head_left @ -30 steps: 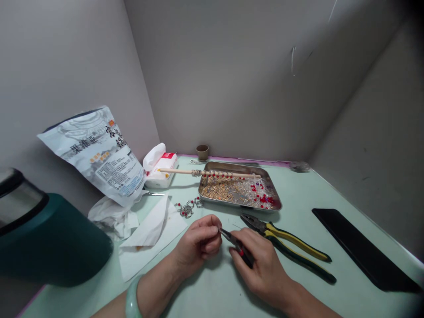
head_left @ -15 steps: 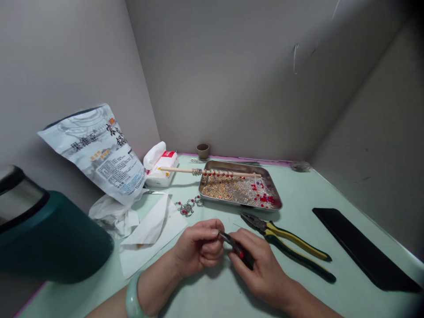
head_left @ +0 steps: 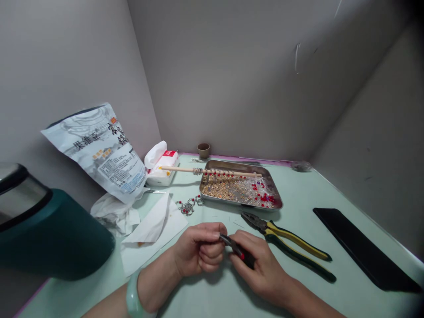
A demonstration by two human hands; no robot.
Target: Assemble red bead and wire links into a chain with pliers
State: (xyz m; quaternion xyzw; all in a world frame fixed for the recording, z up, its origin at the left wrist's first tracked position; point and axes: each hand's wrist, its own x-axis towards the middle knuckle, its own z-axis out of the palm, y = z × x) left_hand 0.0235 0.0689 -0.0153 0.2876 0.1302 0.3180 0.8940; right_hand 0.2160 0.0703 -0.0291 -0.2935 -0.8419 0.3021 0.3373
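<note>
My left hand (head_left: pixel 199 248) is curled into a pinch near the table's front, holding something too small to make out at its fingertips. My right hand (head_left: pixel 261 265) is wrapped round small pliers (head_left: pixel 236 251) with dark handles and a red spot; the jaws meet the left fingertips. Just beyond the hands lies a pair of larger yellow-and-green pliers (head_left: pixel 291 251). Farther back stands a metal tray (head_left: pixel 277 196) of gold and red beads, with a wooden stick (head_left: pixel 185 169) laid across its rim. A short beaded chain piece (head_left: pixel 188 206) lies left of the tray.
White tissue sheets (head_left: pixel 150 229) and a printed bag (head_left: pixel 102 152) sit at the left, behind a dark green container (head_left: pixel 56 243). A tissue pack (head_left: pixel 162 168) and small cup (head_left: pixel 203 150) stand at the back. A black flat slab (head_left: pixel 361 249) lies right. Grey walls enclose the table.
Both hands have drifted slightly nearer to me and lower in view, still joined at the pliers' tip. Nothing else on the table moved.
</note>
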